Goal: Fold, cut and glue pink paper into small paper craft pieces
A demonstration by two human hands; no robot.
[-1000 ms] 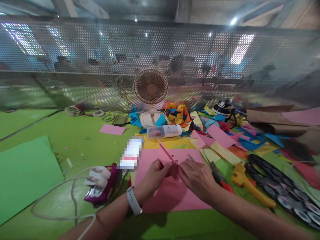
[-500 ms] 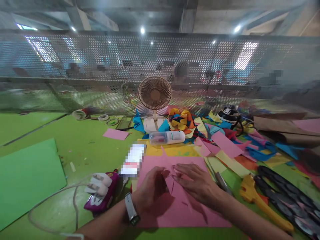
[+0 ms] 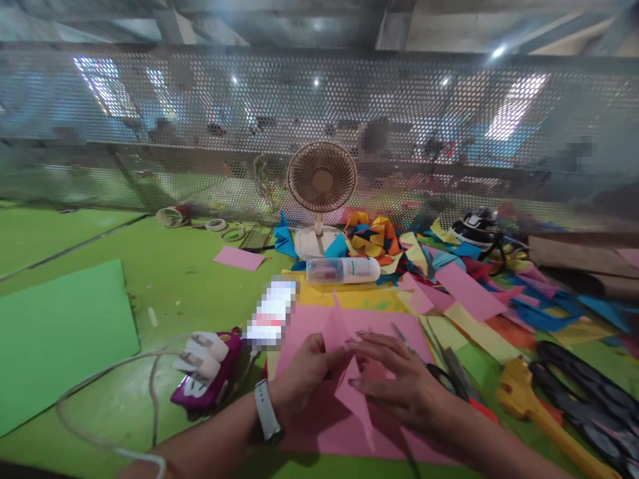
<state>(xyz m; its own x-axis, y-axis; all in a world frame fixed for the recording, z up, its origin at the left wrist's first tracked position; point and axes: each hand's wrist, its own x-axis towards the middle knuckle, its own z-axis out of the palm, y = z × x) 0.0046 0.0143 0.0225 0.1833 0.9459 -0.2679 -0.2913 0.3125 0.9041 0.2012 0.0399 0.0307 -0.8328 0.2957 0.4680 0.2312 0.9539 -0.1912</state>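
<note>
Lower centre of the frame, the folded pink paper sits pinched in the left hand's grip, while the right hand's fingers spread against it, whether clasping or merely touching I can't tell! Uneven pressure from those fingertips could skew a fold, and the same-coloured pink sheet underneath could make an edge easy to misjudge.

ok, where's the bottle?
The bottle lies on its side slightly right of centre in the head view, between the fan and the pink sheet.
</note>
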